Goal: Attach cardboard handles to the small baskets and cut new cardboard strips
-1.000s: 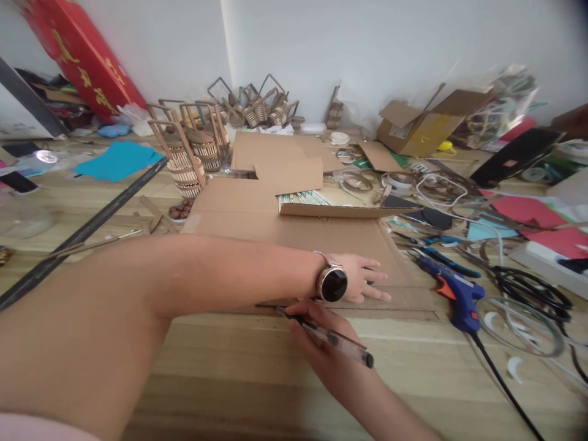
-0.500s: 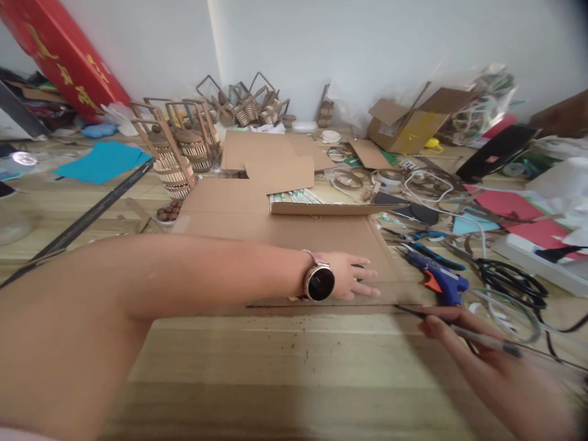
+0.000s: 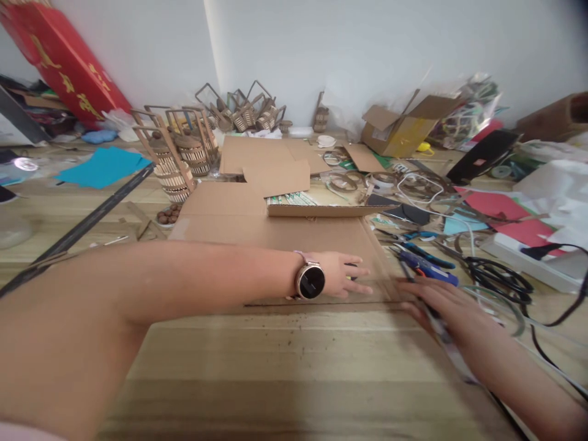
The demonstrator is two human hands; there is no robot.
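My left hand (image 3: pixel 345 275) lies flat with its fingers stretched out on a large sheet of brown cardboard (image 3: pixel 275 236), near the sheet's front edge. A round watch (image 3: pixel 310 282) sits on that wrist. My right hand (image 3: pixel 438 303) rests at the cardboard's front right corner, closed around a clear pen (image 3: pixel 438 327) whose tip points away from me; the hand is smeared by motion. A dark drawn line (image 3: pixel 275 304) runs along the cardboard's front edge. A blue glue gun (image 3: pixel 429 264) lies just beyond my right hand, partly hidden by it.
An open flat box (image 3: pixel 321 208) lies on the cardboard's far side. Wooden lattice baskets (image 3: pixel 177 162) stand at the back left, a long black bar (image 3: pixel 92 217) to the left. Black cables (image 3: pixel 498 275), scissors, red paper (image 3: pixel 505 211) and cardboard rings crowd the right.
My right hand has swept the pen from under my left wrist rightward along the cardboard's front edge, then up to its right corner. My left hand has stayed pressed flat.
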